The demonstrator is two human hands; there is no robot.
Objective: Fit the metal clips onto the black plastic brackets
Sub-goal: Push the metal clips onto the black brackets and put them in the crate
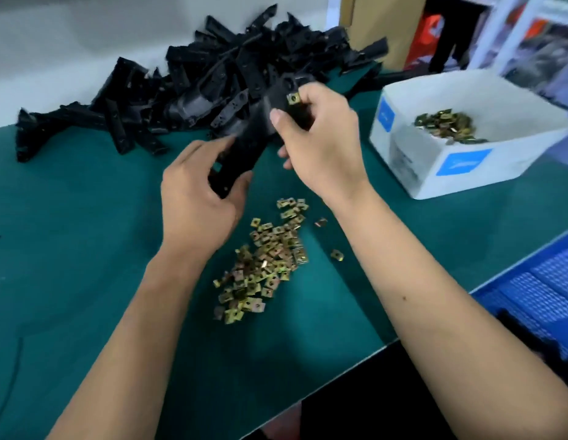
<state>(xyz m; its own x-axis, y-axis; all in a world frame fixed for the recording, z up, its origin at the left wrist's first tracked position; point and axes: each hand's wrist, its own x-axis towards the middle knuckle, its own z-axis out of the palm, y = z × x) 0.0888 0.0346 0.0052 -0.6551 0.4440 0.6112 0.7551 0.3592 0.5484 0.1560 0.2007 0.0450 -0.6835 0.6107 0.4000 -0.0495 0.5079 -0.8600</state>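
I hold one long black plastic bracket [244, 144] slanted above the green table. My left hand [200, 192] grips its lower end. My right hand [320, 138] grips its upper end, thumb on the bracket's face and fingers curled behind. A brass-coloured metal clip [293, 98] sits on the bracket's top edge, beside my right fingertips. Below my hands, a loose heap of metal clips [263, 265] lies on the table. A big pile of black brackets [187, 90] fills the far side.
A white box [460, 173] with more clips [447, 125] stands at the right. A blue plastic crate [543, 296] sits past the table's near right edge. The green table [70, 249] stretches out to the left. Shelving stands behind the box.
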